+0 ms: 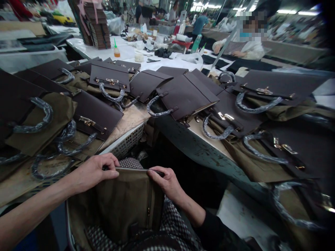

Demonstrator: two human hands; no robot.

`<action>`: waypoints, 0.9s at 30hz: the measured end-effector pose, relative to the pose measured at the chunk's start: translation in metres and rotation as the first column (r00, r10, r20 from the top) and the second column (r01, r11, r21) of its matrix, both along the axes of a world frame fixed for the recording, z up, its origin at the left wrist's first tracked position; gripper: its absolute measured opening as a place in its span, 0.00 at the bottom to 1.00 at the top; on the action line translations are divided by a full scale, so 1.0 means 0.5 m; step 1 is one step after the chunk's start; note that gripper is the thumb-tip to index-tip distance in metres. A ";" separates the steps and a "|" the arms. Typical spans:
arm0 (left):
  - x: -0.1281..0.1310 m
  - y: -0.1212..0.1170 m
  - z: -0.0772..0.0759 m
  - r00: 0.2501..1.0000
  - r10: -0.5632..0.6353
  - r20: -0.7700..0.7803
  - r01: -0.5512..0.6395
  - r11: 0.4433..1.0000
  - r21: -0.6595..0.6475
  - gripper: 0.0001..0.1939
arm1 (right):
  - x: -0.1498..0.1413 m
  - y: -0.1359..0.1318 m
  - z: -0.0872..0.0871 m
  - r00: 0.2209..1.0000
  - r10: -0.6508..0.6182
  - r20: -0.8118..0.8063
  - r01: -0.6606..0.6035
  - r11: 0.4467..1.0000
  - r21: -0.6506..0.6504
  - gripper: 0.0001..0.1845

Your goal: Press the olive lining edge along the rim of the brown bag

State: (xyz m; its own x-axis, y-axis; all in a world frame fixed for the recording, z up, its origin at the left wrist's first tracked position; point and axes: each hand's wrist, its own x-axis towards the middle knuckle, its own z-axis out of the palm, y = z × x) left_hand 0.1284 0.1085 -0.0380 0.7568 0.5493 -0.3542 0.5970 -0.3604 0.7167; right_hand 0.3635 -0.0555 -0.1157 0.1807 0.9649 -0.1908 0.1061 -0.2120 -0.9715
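While both hands pinch its edge, the olive piece's bottom seems hidden.

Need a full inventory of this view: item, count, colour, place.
Bags: many, overlapping, dark brown and olive, spread left to right
Bag handles: over ten, clear-wrapped, on the bags
Clasps: several, gold-toned, on bags
Olive piece with zip: one, over the lap
Perforated basket: one, pale, under left bags
Stacked pieces: brown, pink tie, back left
Nozzle bottle: one, orange contents, green tip, far table (white)
Jar: one, whitish, right of that bottle
Co-worker: one, pale sleeves, back right; more people behind
Background clutter: blurred, uncountable
Checked garment: one, black-white, lap
Left hand, right hand: pinching the piece's top edge
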 end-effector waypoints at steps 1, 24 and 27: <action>0.000 -0.001 0.003 1.000 0.000 0.008 0.000 1.000 0.008 0.13 | -0.001 -0.001 -0.004 1.000 -0.016 0.005 0.016 1.000 0.005 0.20; 0.004 -0.017 0.013 0.992 0.103 -0.070 -0.090 0.982 0.164 0.12 | 0.012 -0.002 0.022 0.993 0.074 -0.091 -0.083 0.991 -0.106 0.21; 0.003 -0.018 0.008 0.993 0.106 -0.061 -0.095 0.983 0.156 0.11 | 0.048 0.020 0.065 0.936 0.335 -0.109 -0.348 0.927 -0.140 0.23</action>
State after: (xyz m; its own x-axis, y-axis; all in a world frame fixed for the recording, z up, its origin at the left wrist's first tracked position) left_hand 0.1298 0.0994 -0.0338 0.6717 0.6732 -0.3092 0.6816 -0.3982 0.6138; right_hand 0.3878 -0.0457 -0.0831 -0.1769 0.9227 -0.3427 0.1207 -0.3252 -0.9379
